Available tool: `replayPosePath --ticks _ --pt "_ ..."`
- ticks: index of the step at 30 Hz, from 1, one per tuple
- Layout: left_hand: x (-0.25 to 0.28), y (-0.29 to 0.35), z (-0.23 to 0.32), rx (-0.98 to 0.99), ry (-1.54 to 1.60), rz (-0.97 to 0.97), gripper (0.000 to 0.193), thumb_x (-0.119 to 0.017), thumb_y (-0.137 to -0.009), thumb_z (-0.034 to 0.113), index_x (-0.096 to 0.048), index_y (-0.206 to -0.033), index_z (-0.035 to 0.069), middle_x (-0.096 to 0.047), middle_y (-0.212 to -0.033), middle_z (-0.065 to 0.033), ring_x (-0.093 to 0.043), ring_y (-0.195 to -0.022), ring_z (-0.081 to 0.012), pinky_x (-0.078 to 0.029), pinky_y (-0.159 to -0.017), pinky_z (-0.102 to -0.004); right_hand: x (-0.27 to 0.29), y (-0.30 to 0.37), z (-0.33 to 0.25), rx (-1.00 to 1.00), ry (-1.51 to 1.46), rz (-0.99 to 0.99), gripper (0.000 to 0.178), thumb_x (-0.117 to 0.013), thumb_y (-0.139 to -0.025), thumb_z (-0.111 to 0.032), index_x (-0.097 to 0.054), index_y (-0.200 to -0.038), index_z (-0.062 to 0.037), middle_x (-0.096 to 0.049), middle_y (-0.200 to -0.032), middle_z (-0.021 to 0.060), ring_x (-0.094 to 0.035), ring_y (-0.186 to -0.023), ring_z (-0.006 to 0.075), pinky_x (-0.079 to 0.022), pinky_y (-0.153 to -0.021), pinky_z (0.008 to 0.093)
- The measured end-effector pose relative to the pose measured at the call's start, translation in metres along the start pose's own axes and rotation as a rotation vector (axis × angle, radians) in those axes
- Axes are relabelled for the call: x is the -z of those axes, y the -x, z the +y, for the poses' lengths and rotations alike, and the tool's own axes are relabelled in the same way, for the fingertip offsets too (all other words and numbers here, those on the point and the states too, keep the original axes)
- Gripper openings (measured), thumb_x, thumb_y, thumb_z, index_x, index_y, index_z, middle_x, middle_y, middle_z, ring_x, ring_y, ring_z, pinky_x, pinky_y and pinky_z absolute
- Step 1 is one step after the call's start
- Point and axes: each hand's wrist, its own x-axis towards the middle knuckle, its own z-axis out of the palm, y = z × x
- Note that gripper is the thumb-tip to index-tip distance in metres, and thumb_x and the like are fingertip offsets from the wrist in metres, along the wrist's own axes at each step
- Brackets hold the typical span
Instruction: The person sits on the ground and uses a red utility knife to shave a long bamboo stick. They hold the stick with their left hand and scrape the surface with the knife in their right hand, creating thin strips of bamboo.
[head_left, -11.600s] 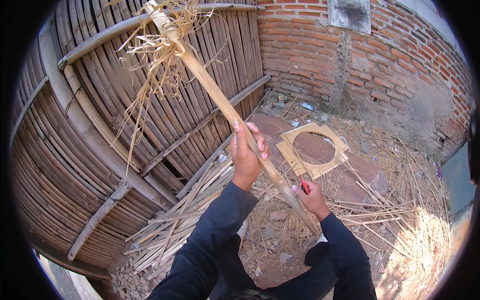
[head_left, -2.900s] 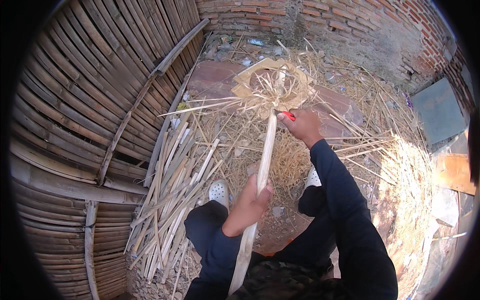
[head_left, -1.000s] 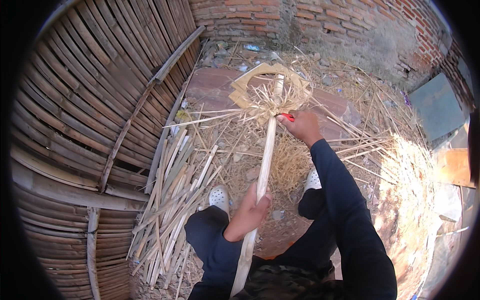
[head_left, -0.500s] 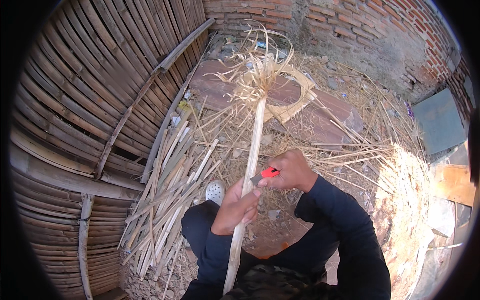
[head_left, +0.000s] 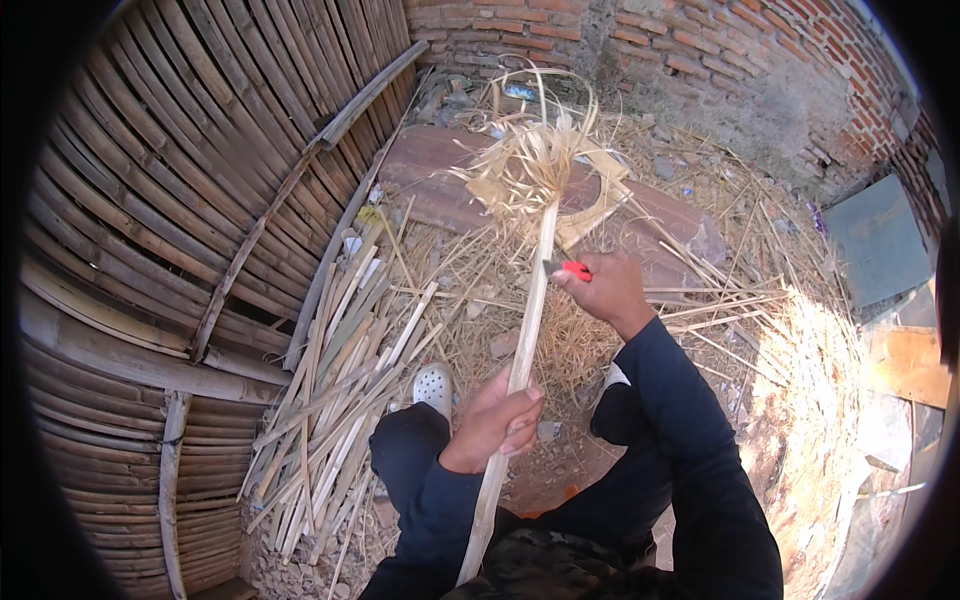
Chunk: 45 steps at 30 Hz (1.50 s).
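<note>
A long pale bamboo stick (head_left: 529,340) slants from my lap out and slightly right. At its far end hangs a thick tuft of curled shavings (head_left: 525,165), still attached. My left hand (head_left: 495,420) is wrapped round the stick between my knees. Further along, my right hand (head_left: 612,290) grips a red-handled utility knife (head_left: 576,270). The blade meets the stick a little below the tuft, as far as I can see. Most of the knife's handle is hidden inside my fingers.
Split bamboo strips (head_left: 335,390) lie heaped left of my feet, near a bamboo slat wall (head_left: 180,200). A reddish-brown slab (head_left: 650,225) lies ahead under scattered shavings. Brick walling (head_left: 720,70) closes the far side. A grey-green panel (head_left: 878,240) leans at right.
My right hand and the knife have slid away from my left hand, up the stick toward the tuft. The stick's far end has swung slightly right. My left hand keeps its hold.
</note>
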Motion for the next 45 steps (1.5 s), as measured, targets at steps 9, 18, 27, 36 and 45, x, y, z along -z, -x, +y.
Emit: replayPosePath --ticks 9,18,27,36,45 --pt "0.008 0.001 -0.001 0.010 0.071 0.089 0.007 -0.045 -0.097 0.009 -0.045 -0.104 0.010 -0.038 -0.061 0.0025 -0.033 -0.034 -0.0066 -0.030 -0.035 -0.0234 -0.001 0.033 -0.046 0.115 -0.175 -0.331 0.062 -0.058 -0.078 -0.071 -0.067 -0.061 -0.0113 -0.057 -0.051 0.0122 -0.060 -0.051 0.0334 -0.046 -0.049 0.0429" --pt "0.014 -0.005 -0.007 0.027 0.202 -0.034 0.007 -0.043 -0.099 0.011 -0.045 -0.105 0.012 -0.037 -0.061 0.0031 -0.032 -0.034 -0.0050 -0.029 -0.034 -0.0224 -0.004 0.029 -0.032 0.265 -0.139 -0.073 0.064 -0.064 -0.070 -0.072 -0.054 -0.054 -0.0107 -0.050 -0.049 0.0074 -0.054 -0.047 0.0295 -0.040 -0.044 0.0403" --pt "-0.003 -0.002 -0.025 0.121 -0.008 -0.040 0.002 -0.043 -0.099 0.011 -0.043 -0.101 0.012 -0.038 -0.064 0.0037 -0.034 -0.037 -0.0041 -0.032 -0.038 -0.0219 0.006 0.006 0.048 -0.277 0.057 -0.114 0.063 -0.055 -0.081 -0.068 -0.067 -0.069 -0.0075 -0.062 -0.062 0.0154 -0.061 -0.062 0.0348 -0.045 -0.057 0.0465" --pt "-0.004 -0.008 -0.023 0.088 -0.099 0.024 0.009 -0.049 -0.098 0.013 -0.044 -0.106 0.009 -0.039 -0.066 0.0042 -0.036 -0.042 -0.0040 -0.034 -0.042 -0.0219 -0.016 -0.003 0.068 -0.242 0.107 0.014 0.069 -0.050 -0.085 -0.069 -0.068 -0.069 -0.0044 -0.061 -0.061 0.0195 -0.060 -0.060 0.0381 -0.045 -0.059 0.0476" --pt "0.012 0.010 0.003 -0.122 -0.446 0.302 0.016 -0.055 -0.098 0.016 -0.047 -0.107 0.006 -0.043 -0.067 0.0037 -0.039 -0.045 -0.0039 -0.033 -0.042 -0.0195 -0.009 0.029 -0.003 -0.218 -0.519 -0.281 0.057 -0.050 -0.095 -0.054 -0.057 -0.074 -0.0020 -0.047 -0.057 0.0121 -0.043 -0.055 0.0289 -0.038 -0.056 0.0392"
